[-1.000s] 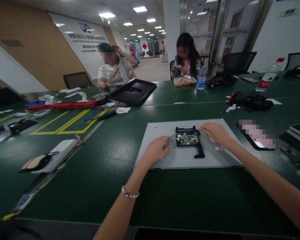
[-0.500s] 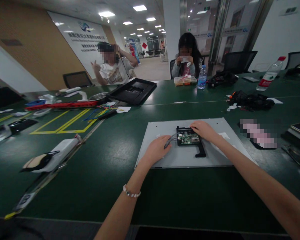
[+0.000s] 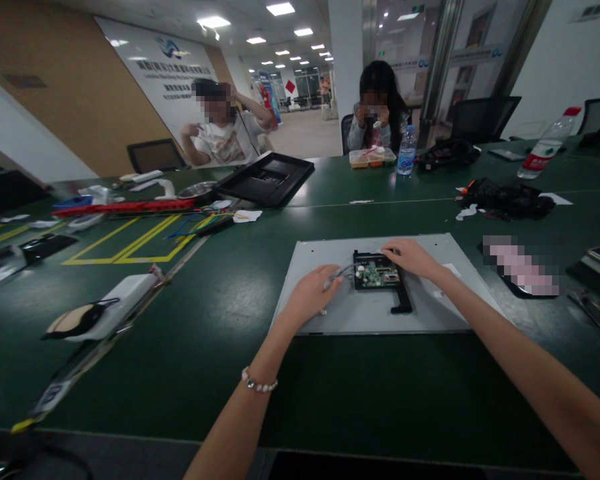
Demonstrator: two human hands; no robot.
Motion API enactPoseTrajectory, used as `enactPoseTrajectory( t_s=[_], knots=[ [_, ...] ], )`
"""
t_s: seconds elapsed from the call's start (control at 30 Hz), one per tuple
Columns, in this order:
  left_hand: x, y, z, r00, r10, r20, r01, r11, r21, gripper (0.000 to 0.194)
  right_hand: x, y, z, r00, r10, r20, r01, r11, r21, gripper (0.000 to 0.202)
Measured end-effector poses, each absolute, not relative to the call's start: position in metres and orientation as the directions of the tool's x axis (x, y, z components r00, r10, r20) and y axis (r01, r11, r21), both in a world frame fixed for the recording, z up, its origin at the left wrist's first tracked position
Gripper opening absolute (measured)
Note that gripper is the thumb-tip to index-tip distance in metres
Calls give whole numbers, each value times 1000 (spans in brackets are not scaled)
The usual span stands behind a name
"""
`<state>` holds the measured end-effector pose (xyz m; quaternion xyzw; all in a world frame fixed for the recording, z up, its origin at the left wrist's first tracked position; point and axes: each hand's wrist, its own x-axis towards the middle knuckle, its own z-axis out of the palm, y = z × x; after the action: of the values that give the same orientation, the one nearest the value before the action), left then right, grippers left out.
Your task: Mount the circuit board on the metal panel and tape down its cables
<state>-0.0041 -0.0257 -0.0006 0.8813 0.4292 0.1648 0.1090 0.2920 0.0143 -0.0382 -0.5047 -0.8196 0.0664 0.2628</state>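
Note:
A flat grey panel (image 3: 350,319) lies on the green table before me. On its middle sits a black plastic bracket (image 3: 405,300) carrying a green circuit board (image 3: 375,275). Grey cables (image 3: 344,271) run from the board's left side to my left hand (image 3: 309,293), whose fingers are closed around them. My right hand (image 3: 414,259) pinches the bracket's upper right corner, its fingertips partly hiding that edge. The bracket's narrow arm points down toward the panel's near edge.
Right of the panel lies a pink-covered phone (image 3: 523,267), with a red-capped bottle (image 3: 550,143) farther back. A black monitor frame (image 3: 290,190) is across the table. Two people sit opposite, near a food box (image 3: 373,159). A white device (image 3: 125,307) lies at left.
My left hand has shifted slightly, and the cables' end shows less darkly between its fingers. My right hand stays at the bracket's corner. The person opposite at left has lowered a hand.

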Motion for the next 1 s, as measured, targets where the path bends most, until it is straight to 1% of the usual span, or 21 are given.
enactPoseTrajectory(
  t_s=[0.1, 0.2, 0.33, 0.53, 0.63, 0.77, 0.9, 1.0],
  knots=[
    [-9, -19, -2, 472, 821, 322, 737, -568, 368, 36, 295, 16, -38, -320, 870, 376, 796, 462, -391, 26],
    [-18, -10, -6, 334, 846, 416, 785, -494, 374, 28, 299, 19, -39, -290, 875, 388, 800, 444, -404, 24],
    [-28, 0, -15, 246, 877, 413, 836, -407, 367, 25, 303, 20, -35, -259, 877, 404, 805, 427, -411, 24],
    [-32, 6, -30, 235, 913, 333, 808, -374, 456, 25, 304, 16, -28, -284, 874, 394, 804, 441, -398, 23],
    [-32, 10, -36, 266, 901, 342, 795, -406, 451, 26, 304, 16, -28, -319, 872, 372, 801, 458, -387, 21],
    [-31, 15, -42, 281, 902, 328, 810, -406, 424, 28, 300, 16, -35, -346, 870, 351, 801, 469, -373, 20],
    [-28, 16, -42, 285, 891, 355, 792, -427, 436, 25, 292, 16, -43, -310, 879, 362, 822, 439, -363, 20],
    [-29, 16, -38, 266, 881, 391, 777, -436, 454, 23, 291, 16, -39, -257, 886, 385, 844, 400, -357, 23]
  ],
)
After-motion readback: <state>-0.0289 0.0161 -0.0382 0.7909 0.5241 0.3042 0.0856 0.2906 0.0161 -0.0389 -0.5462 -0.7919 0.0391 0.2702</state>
